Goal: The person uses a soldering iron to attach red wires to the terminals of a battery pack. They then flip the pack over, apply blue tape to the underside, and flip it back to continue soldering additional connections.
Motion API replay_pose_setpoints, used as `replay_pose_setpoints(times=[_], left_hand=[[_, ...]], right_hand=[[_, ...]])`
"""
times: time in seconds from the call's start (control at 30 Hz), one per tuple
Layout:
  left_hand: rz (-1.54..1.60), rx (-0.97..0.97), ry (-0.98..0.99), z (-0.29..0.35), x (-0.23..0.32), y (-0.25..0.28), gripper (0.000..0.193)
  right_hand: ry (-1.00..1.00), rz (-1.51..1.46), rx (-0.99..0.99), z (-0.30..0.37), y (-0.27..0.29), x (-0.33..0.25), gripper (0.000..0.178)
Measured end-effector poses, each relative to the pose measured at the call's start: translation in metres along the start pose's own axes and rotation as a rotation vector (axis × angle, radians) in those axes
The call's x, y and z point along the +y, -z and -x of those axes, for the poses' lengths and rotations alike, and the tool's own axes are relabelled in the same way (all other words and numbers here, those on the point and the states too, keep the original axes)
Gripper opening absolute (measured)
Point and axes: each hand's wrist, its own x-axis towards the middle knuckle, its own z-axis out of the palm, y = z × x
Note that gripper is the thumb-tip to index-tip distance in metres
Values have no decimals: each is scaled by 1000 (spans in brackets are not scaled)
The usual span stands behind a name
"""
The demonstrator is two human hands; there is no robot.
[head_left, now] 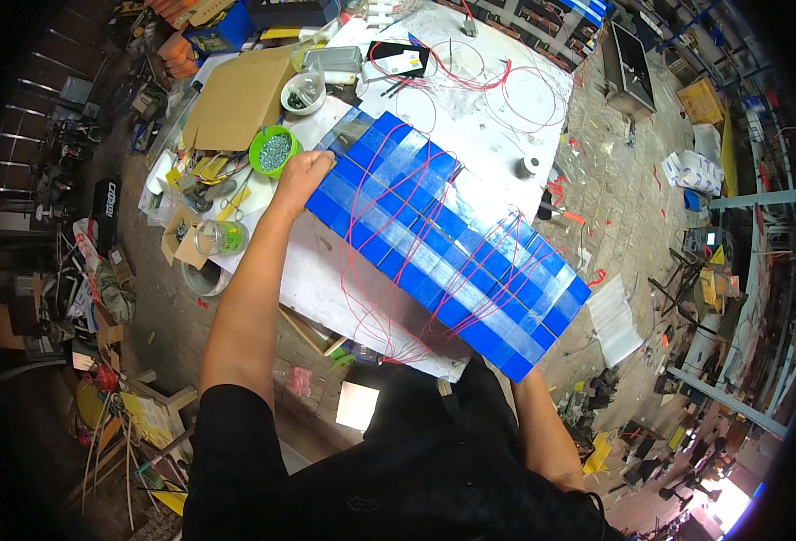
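A long blue battery pack (434,236), made of rows of blue blocks banded with whitish tape, lies slantwise across the middle in front of me. My left hand (306,183) is closed around its upper-left end. At the lower-right end my right hand (526,389) grips from the underside; its fingers are hidden behind the pack. Thin red wires (353,236) loop over the blue face and hang in a bundle below its near edge. Beneath the pack is a white-topped table (321,279).
Left of the pack stand a green bowl of small metal parts (274,151), a white tub (303,93), a cardboard sheet (236,99) and a clear jar (220,237). Loose red wire (506,81) coils at the far side, near a small white-and-black container (528,167). Clutter covers the floor around.
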Motion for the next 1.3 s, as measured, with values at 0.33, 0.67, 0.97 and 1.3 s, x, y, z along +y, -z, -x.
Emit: replay_pose_setpoints(times=[0.33,0.67,0.97,1.3], left_hand=[[-172,112,27,72,-8,7,43],[-149,368,199,228,-33,-20,40],[213,522,241,255,-26,-22,49],[89,709,181,262,12,-67,107]], right_hand=[[-12,24,71,-12,26,-37,38],[-4,95,110,-45,37,-108,38],[-63,128,86,-70,26,-120,38],[-55,168,61,-93,8,-122,39]])
